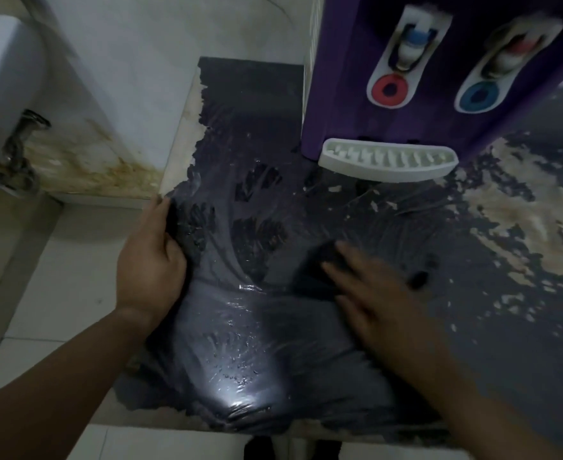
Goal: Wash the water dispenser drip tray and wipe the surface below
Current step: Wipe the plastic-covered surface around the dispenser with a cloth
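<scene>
The white drip tray (pixel 388 162) sits in its slot at the foot of the purple water dispenser (pixel 403 78). In front of it lies a dark, wet, glossy counter surface (pixel 246 327) with peeling paint. My right hand (pixel 383 300) is blurred and presses flat on a dark cloth (pixel 320 263) with straight fingers. At the counter's left edge, my left hand (pixel 150 260) grips the rim, fingers curled over the dark covering.
A metal tap (pixel 14 154) juts from a stained white wall at the left, under a white basin (pixel 1 78). White floor tiles (pixel 60 287) lie below the counter's left side. Bare tan patches (pixel 519 214) show on the counter at the right.
</scene>
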Available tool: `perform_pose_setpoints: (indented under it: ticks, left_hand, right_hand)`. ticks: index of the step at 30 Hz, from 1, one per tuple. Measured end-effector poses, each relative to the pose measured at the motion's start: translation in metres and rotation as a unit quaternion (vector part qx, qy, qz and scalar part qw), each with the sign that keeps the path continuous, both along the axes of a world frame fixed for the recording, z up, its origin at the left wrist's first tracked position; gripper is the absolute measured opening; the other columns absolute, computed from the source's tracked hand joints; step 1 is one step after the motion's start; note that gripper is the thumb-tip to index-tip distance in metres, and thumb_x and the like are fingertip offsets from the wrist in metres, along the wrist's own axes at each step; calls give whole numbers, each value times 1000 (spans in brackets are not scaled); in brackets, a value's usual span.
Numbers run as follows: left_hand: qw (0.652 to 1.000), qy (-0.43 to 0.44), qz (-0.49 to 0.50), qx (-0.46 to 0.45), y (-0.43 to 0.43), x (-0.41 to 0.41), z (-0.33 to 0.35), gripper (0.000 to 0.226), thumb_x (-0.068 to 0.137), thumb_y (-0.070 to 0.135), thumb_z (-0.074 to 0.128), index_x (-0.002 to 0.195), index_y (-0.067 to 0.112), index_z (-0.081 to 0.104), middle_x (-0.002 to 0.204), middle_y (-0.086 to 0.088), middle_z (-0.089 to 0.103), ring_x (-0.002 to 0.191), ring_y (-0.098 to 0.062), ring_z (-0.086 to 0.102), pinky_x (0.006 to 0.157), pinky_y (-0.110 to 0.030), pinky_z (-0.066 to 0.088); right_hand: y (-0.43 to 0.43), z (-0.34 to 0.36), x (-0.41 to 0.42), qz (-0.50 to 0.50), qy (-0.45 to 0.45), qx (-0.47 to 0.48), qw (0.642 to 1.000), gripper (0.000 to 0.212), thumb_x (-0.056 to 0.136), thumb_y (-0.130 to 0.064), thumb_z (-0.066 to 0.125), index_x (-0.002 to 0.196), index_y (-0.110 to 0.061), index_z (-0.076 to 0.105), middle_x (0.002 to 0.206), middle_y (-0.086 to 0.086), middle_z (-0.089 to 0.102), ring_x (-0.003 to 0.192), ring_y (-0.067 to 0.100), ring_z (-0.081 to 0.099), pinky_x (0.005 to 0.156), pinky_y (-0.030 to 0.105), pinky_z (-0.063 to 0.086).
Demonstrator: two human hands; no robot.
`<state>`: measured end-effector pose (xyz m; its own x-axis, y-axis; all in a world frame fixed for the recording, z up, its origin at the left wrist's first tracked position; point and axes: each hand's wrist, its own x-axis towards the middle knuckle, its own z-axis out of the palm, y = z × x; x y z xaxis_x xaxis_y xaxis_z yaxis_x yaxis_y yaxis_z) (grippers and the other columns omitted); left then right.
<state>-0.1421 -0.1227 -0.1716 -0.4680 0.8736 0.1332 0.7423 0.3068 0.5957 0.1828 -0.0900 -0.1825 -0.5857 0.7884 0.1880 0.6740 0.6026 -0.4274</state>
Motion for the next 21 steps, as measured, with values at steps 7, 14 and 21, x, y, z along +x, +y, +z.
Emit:
perform_pose_setpoints:
  ticks: [7,14,21]
  left_hand:
    - [999,31,9,-7,1,3,-4,56,90,0,46,145,12,45,158,-2,32,143,-20,33,112,-24,23]
    - [998,-55,32,23,1,3,4,44,104,29,28,139,16,52,149,-1,46,137,-18,41,105,-21,25]
    - [995,-99,13,18,1,-11,2,52,103,41,24,140,18,51,144,1,51,135,-11,42,112,-28,29]
  right_hand:
    - [70,-30,251,-370,-80,-50,924,60,97,-64,22,149,-37,36,149,-6,43,137,28,42,113,55,34]
    - [60,13,9,-349,-2,19,937,47,95,-20,44,139,-3,49,148,24,42,132,41,44,111,50,37]
    - [-49,1,-170,93,11,-9,996,47,94,-23,51,141,-18,51,158,12,35,143,31,36,117,45,29]
